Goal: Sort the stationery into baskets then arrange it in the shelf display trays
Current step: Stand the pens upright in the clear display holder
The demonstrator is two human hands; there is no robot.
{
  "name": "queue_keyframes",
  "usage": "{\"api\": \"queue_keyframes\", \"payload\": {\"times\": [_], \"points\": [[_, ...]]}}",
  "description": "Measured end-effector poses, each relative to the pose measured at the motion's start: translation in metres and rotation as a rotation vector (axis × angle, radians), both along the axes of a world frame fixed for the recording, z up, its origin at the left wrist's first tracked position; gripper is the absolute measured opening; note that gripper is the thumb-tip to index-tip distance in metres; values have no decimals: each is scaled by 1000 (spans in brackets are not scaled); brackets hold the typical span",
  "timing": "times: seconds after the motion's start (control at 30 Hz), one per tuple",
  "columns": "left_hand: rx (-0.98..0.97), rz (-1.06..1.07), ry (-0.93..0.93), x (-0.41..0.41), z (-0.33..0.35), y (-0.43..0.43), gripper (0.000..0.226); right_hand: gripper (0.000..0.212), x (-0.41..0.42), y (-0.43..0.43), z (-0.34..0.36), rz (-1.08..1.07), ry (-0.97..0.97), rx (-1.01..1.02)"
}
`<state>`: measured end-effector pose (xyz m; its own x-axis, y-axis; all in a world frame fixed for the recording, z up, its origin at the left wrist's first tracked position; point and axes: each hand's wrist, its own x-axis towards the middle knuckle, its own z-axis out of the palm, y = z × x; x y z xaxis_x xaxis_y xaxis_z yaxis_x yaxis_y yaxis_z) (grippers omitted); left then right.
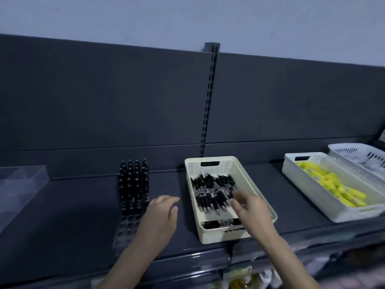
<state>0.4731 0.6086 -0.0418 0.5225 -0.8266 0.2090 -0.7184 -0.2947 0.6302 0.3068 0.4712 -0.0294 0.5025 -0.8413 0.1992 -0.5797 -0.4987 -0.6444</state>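
A clear plastic tray [23, 180] sits at the left end of the shelf [83, 205]. The left hand [161, 215] hovers palm-down over the front of a clear slotted pen stand [125, 228], its grip loosely curled and empty. Upright black pens [134, 182] fill the rear slots. A strip of bare shelf lies between the stand and the perforated cream basket [210, 236]. There the right hand [250, 211] dips among loose pens [210, 190]; blur hides whether its grip pinches one. Farther right are yellow highlighters [333, 184].

Perforated plastic basket [210, 165]; matt shelf [83, 215]
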Motion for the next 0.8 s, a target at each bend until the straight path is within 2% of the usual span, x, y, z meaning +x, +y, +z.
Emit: {"api": "queue_keyframes", "payload": {"times": [0.07,0.17,0.23,0.33,0.47,0.57,0.63,0.7,0.8], "points": [[-48,22,142,-27,10,-27,35,26,-22,-21,-1,38,64,34],[-100,64,551,-56,22,-61,42,32,-36,-43,2,141,137,98],[-100,88,675,-64,25,-82,48,35,-33,-52,5,220,171,155],[-4,184,638,-56,24,-119,48,33,-18,-64,3,296,249,220],[335,294,419,-27,0,-161,36,33,6,-85,-9,296,358,298],[494,284,296,-18,-23,-182,40,33,21,-97,-17,278,447,306],[534,292,241,-17,-40,-193,48,30,31,-104,-22,242,499,278],[493,327,223,-12,-54,-199,56,31,46,-110,-26,210,553,232],[358,372,424,-8,-55,-199,55,43,66,-111,-32,170,660,197]]}}
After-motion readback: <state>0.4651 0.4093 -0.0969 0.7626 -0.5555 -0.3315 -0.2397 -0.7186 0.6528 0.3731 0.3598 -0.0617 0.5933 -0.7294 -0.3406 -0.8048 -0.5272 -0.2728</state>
